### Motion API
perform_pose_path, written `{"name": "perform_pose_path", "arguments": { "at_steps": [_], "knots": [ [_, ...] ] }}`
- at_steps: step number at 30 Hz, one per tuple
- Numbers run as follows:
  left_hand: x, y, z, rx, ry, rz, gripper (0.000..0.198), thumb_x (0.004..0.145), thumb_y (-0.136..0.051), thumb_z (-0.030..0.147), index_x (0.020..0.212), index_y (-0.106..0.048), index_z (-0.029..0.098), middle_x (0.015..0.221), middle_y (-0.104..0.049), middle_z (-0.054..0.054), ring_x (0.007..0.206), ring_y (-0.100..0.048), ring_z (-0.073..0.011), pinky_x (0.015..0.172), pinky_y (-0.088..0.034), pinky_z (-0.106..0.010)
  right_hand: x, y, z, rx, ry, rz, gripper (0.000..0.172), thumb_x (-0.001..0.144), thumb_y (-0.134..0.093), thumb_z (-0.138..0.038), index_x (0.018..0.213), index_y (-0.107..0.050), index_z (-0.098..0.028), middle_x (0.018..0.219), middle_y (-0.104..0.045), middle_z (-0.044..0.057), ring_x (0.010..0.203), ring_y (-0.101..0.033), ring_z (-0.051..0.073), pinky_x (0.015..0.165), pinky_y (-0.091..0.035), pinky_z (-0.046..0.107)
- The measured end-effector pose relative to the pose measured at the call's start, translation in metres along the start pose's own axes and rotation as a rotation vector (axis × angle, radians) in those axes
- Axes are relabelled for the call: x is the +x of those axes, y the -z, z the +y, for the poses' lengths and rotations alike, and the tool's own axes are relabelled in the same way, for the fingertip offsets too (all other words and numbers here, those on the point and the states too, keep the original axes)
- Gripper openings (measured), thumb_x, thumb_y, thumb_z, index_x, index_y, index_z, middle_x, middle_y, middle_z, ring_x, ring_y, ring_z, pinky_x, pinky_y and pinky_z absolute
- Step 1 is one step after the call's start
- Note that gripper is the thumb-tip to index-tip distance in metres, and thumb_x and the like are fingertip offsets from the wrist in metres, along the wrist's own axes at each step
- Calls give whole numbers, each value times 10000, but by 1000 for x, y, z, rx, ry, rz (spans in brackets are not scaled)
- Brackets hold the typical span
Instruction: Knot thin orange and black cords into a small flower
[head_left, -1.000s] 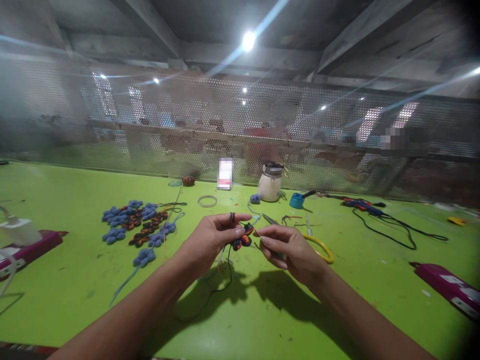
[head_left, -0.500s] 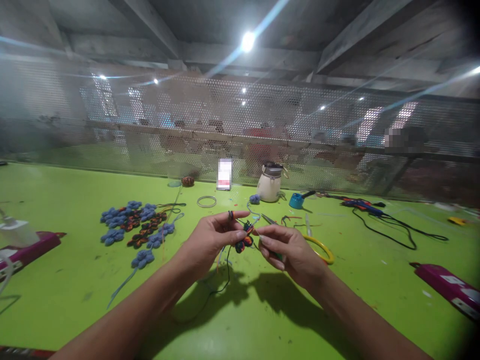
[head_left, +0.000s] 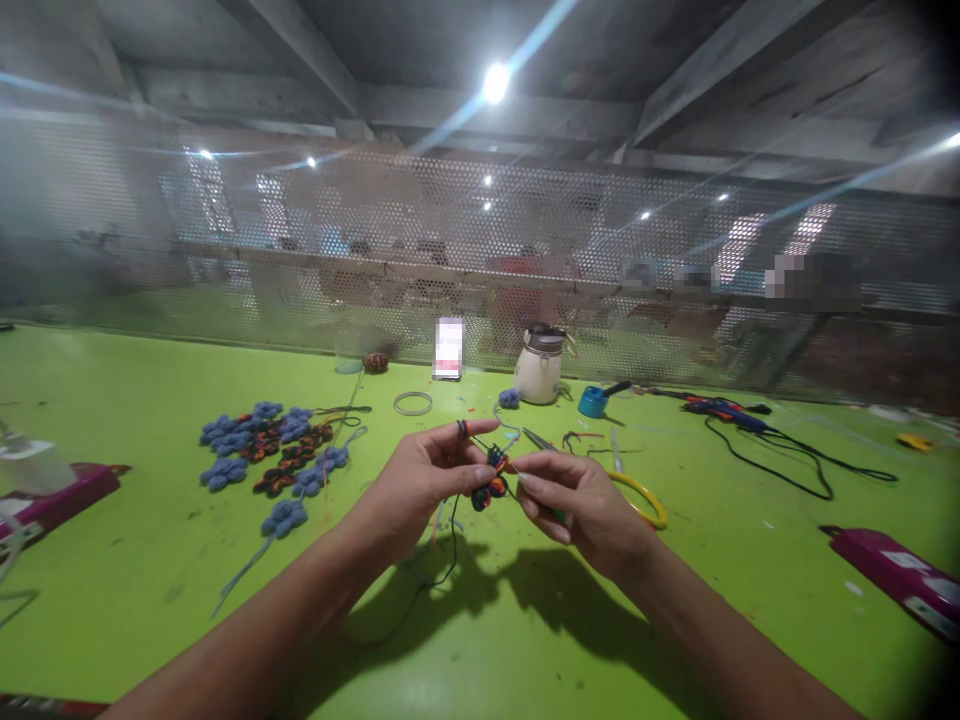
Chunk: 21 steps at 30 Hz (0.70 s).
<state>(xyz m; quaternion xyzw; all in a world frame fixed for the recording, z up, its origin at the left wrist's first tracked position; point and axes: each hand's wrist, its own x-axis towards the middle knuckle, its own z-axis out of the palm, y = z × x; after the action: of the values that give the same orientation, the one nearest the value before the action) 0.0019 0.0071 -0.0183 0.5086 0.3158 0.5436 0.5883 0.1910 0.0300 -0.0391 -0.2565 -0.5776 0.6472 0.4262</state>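
Overhead glare — hazy, vignetted edges

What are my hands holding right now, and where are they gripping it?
Both hold one small orange, black and blue knotted-cord flower. The left hand pinches its left edge; the right hand pinches its right side.

both arms reach in from the near edge and meet mid-scene. left forearm [head_left: 300, 610] runs from near left, right forearm [head_left: 720, 640] from near right. left hand [head_left: 424, 480] is held up, thumb and index fingers [head_left: 474, 430] pinched together. right hand [head_left: 589, 505] is palm down, its fingertips [head_left: 525, 468] pinched, pointing left, just beside the left thumb.
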Motion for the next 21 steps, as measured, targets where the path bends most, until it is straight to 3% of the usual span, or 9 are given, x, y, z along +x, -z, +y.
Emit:
{"name": "perform_pose_path", "arguments": {
  "at_steps": [6,15,21],
  "knots": [
    [0,1,-3,29,14,-12,367,639,-759,160,1000,-693,154,720,-619,-14,656,-589,-134,683,-429,-302,-2,-2,-1,-8,-8,5,178,761,-697,-269,906,-690,-166,574,-584,-19,358,-406,22,337,-219,154],
    [-1,-2,-1,-1,9,30,376,605,-765,127,974,-699,148,681,-595,-3,625,-564,-127,652,-421,-299,-1,-2,-3,-40,14,28,188,733,-717,-268,891,-699,-168,567,-585,-20,357,-392,24,329,-235,157],
    [-1,-1,-3,-14,-30,-32,487,630,-753,123,1101,-636,167,688,-607,0,630,-573,-130,613,-430,-284,-2,-1,-2,-119,16,49,215,733,-712,-293,901,-700,-158,553,-581,-23,351,-393,32,325,-258,164]
  ]
}}
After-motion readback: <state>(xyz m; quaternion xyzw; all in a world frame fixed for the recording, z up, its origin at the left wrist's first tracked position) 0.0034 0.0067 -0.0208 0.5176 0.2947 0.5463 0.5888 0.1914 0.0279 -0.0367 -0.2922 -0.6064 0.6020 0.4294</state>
